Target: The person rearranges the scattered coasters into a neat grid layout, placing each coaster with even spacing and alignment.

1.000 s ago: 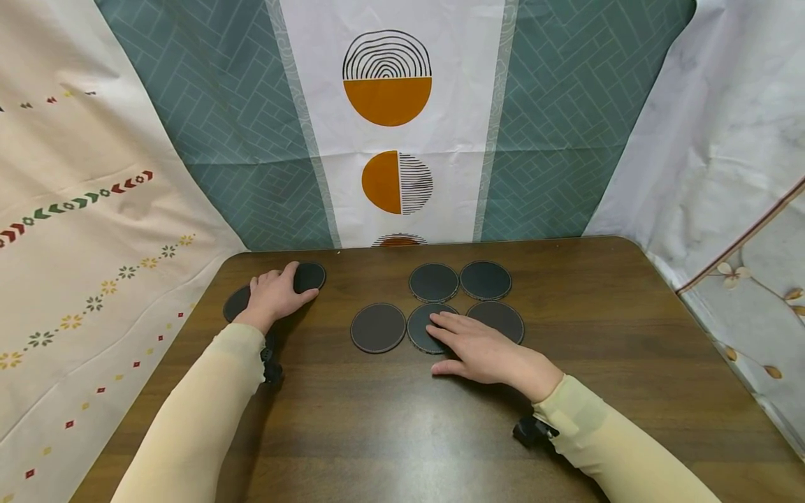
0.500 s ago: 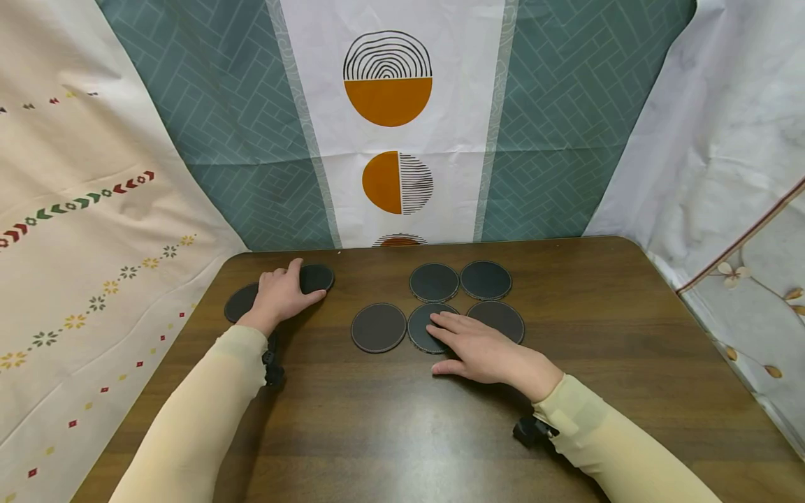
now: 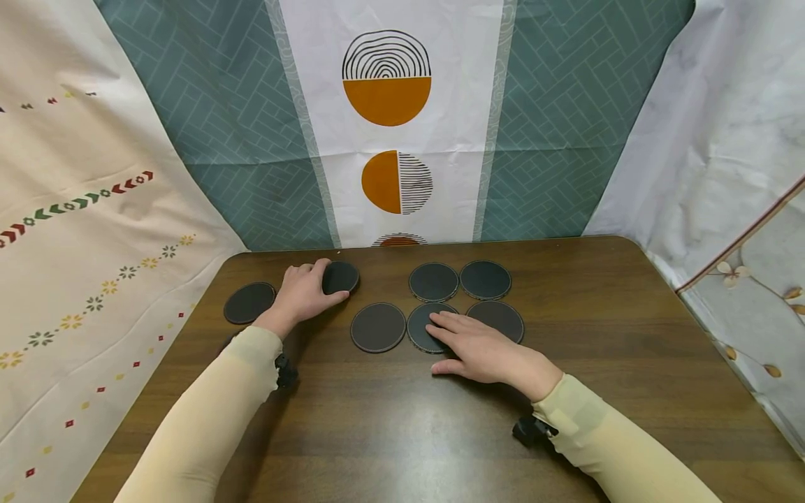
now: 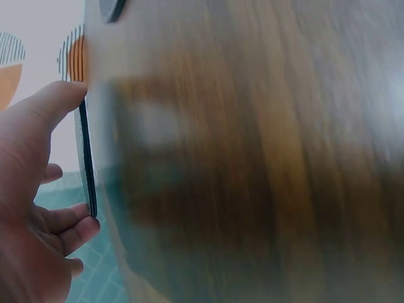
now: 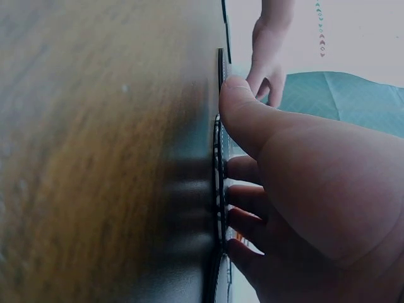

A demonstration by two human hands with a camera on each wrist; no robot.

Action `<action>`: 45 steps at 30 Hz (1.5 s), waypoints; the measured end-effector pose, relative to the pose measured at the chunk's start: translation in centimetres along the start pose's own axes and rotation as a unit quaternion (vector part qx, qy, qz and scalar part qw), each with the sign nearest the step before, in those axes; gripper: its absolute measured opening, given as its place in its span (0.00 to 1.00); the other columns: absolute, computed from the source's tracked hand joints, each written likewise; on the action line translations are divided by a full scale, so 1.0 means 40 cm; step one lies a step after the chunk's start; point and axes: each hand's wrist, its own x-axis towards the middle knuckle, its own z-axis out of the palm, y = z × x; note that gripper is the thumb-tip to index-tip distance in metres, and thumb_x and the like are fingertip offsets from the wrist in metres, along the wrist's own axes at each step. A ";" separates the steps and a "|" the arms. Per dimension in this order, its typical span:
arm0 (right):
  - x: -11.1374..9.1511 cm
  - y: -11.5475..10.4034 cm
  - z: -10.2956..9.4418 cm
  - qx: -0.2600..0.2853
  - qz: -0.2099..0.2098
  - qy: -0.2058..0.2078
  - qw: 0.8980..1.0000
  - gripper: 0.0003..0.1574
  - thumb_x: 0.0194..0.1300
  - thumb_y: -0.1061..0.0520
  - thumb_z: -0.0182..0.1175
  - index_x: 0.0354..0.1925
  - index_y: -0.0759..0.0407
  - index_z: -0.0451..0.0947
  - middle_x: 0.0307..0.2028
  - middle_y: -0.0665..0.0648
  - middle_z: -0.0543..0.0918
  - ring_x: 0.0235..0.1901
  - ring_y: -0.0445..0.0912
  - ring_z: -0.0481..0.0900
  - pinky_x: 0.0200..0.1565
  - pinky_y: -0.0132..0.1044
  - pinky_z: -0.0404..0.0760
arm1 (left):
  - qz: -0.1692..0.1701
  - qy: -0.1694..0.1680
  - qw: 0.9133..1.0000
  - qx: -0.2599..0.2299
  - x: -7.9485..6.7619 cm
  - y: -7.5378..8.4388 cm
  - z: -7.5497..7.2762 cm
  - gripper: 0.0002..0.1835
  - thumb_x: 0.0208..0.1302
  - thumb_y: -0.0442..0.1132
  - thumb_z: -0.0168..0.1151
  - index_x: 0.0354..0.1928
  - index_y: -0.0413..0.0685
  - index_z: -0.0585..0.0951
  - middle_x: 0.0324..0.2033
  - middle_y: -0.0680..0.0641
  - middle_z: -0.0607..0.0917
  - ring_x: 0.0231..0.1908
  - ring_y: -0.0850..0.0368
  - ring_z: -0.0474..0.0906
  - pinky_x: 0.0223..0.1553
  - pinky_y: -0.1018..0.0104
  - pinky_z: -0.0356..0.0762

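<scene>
My left hand (image 3: 305,293) holds a dark round coaster (image 3: 341,277) by its rim near the back edge of the table. In the left wrist view the coaster (image 4: 86,158) appears edge-on between thumb and fingertips; whether it touches the wood I cannot tell. My right hand (image 3: 481,347) rests with extended fingers on the middle coaster (image 3: 420,328) of the front row. Beside that one lie a brownish coaster (image 3: 378,327) to its left and another coaster (image 3: 499,320) to its right, partly behind the hand. Behind them sit two more coasters, one left (image 3: 434,281) and one right (image 3: 486,280).
A loose coaster (image 3: 249,302) lies at the table's left side. Part of another dark disc (image 3: 229,340) shows from behind the left forearm. The brown wooden table (image 3: 377,433) ends at a hanging patterned cloth (image 3: 402,105), with more cloth at both sides.
My left hand has moved right with the coaster, towards the group, uncovering the loose coaster on the left. The right hand has stayed in place.
</scene>
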 end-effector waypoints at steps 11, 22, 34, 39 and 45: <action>0.001 0.002 0.003 -0.001 -0.003 0.006 1.000 0.50 0.71 0.29 0.53 0.77 0.56 0.60 0.77 0.59 0.56 0.77 0.54 0.51 0.73 0.50 0.54 | 0.021 -0.007 1.000 -0.001 0.021 0.057 0.017 0.47 0.60 0.67 0.65 0.71 0.44 0.67 0.61 0.34 0.76 0.60 0.37 0.69 0.67 0.42 0.55; -0.002 0.000 0.000 0.004 -0.006 0.006 1.000 0.50 0.71 0.30 0.54 0.77 0.57 0.61 0.77 0.60 0.56 0.77 0.56 0.51 0.73 0.51 0.55 | 0.029 -0.034 0.999 -0.001 0.042 0.121 0.029 0.45 0.61 0.68 0.64 0.71 0.46 0.68 0.62 0.36 0.75 0.62 0.38 0.68 0.68 0.43 0.53; -0.001 0.001 0.001 0.005 -0.007 0.010 1.000 0.49 0.71 0.31 0.55 0.77 0.57 0.61 0.77 0.60 0.56 0.77 0.56 0.51 0.73 0.52 0.55 | 0.050 -0.053 0.997 0.008 0.064 0.167 0.044 0.44 0.61 0.68 0.63 0.70 0.46 0.71 0.60 0.40 0.78 0.60 0.43 0.71 0.67 0.44 0.55; -0.001 0.001 0.001 0.006 -0.008 0.010 1.000 0.49 0.71 0.31 0.55 0.77 0.57 0.61 0.77 0.60 0.56 0.77 0.56 0.51 0.73 0.52 0.55 | 0.048 -0.057 0.997 0.011 0.074 0.176 0.053 0.42 0.61 0.69 0.63 0.69 0.48 0.72 0.61 0.40 0.77 0.61 0.43 0.69 0.68 0.42 0.54; 0.001 0.001 0.001 0.006 -0.006 0.007 1.000 0.49 0.71 0.30 0.54 0.77 0.57 0.60 0.77 0.60 0.56 0.77 0.55 0.51 0.73 0.51 0.55 | 0.045 -0.063 0.997 0.015 0.073 0.190 0.054 0.38 0.64 0.68 0.61 0.68 0.53 0.75 0.63 0.41 0.75 0.66 0.42 0.65 0.70 0.37 0.48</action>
